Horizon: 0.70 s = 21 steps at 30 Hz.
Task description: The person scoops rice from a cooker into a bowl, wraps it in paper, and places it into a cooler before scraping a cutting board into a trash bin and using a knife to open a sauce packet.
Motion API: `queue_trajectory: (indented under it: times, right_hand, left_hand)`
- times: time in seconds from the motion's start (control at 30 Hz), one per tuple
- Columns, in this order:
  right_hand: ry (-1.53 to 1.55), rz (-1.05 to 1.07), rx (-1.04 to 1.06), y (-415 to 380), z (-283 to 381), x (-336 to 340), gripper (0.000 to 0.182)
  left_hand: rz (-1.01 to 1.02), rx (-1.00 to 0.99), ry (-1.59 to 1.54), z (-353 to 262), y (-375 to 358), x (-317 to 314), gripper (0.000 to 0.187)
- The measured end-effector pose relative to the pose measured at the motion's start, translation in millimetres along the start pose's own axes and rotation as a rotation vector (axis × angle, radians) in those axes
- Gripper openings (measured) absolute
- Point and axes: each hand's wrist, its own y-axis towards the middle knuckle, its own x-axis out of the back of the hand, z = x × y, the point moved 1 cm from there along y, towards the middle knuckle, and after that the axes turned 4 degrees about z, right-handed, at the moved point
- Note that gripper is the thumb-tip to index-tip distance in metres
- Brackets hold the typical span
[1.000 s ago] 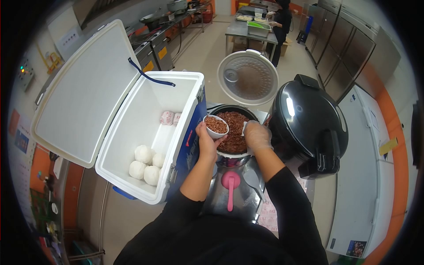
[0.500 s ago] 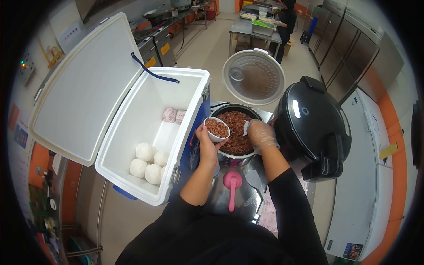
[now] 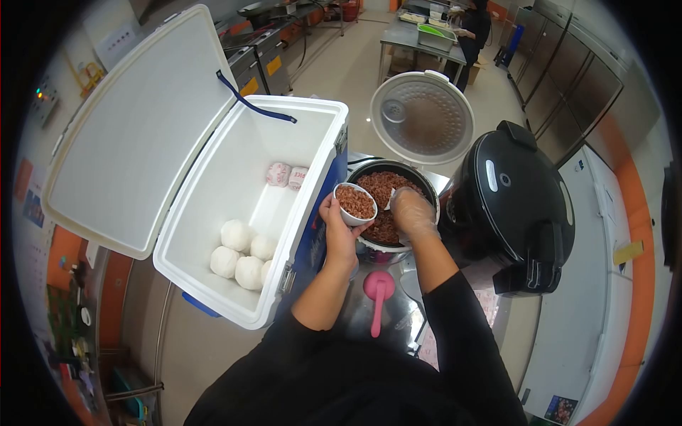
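A small white bowl [image 3: 346, 216] filled with reddish-brown cooked rice [image 3: 356, 201] rests tilted in my left hand [image 3: 341, 238], fingers wrapped around it at the left side of the cooker pot. My right hand [image 3: 413, 216], in a clear plastic glove, reaches into the open rice cooker pot [image 3: 434, 195], which holds more of the same rice. Its fingers are closed on a small white flat utensil [image 3: 389, 199], mostly hidden by the glove. Behind the pot stands its raised round lid [image 3: 433, 135].
An open cooler box [image 3: 334, 108] at the left holds several white round balls [image 3: 249, 272] and two wrapped bundles [image 3: 278, 174]. A pink ladle [image 3: 379, 287] lies on the metal counter [image 3: 359, 312]. A black rice cooker [image 3: 511, 192] stands right. Another person [image 3: 474, 32] works at a far table.
My right hand has moved slightly left and down into the rice, closer to the bowl, covering more of the white utensil. The whole view has shifted slightly; the bowl stays in my left hand.
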Motion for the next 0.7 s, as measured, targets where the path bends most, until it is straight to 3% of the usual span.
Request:
queue_trajectory:
  times: [0.07,0.13,0.23,0.3,0.37,0.47,0.6,0.67,0.7]
  right_hand:
    - [0.050,-0.008,-0.009,19.7,-11.1,-20.2,0.023]
    - [0.149,-0.049,0.141,42.5,-39.4,-43.4,0.027]
    - [0.308,-0.145,0.270,29.1,-50.9,-41.3,0.032]
    - [0.373,-0.099,0.274,25.1,-57.3,-43.7,0.031]
    - [0.488,-0.216,0.365,16.3,-64.2,-46.5,0.027]
    - [0.581,-0.358,0.280,-13.8,-53.2,-26.9,0.025]
    - [0.479,-0.379,0.144,-54.5,-39.0,5.8,0.022]
    - [0.174,-0.398,0.121,-67.9,-31.9,10.2,0.019]
    - [0.176,-0.401,0.115,-71.8,-30.6,6.7,0.019]
  left_hand:
    - [0.006,-0.001,0.007,-0.3,-1.1,1.2,0.046]
    - [0.015,-0.001,0.013,1.7,-3.0,3.4,0.046]
    - [0.022,0.014,0.019,4.2,-1.3,5.0,0.045]
    - [-0.006,0.033,0.094,7.8,-0.3,5.1,0.046]
    - [0.000,0.047,0.101,11.3,3.3,5.3,0.045]
    - [0.026,0.070,0.113,18.7,9.9,3.6,0.044]
    - [0.058,0.094,0.178,31.0,20.4,-5.6,0.044]
    - [0.081,0.102,0.245,45.6,32.0,-8.7,0.046]
    - [0.098,0.107,0.310,49.4,34.8,-12.9,0.048]
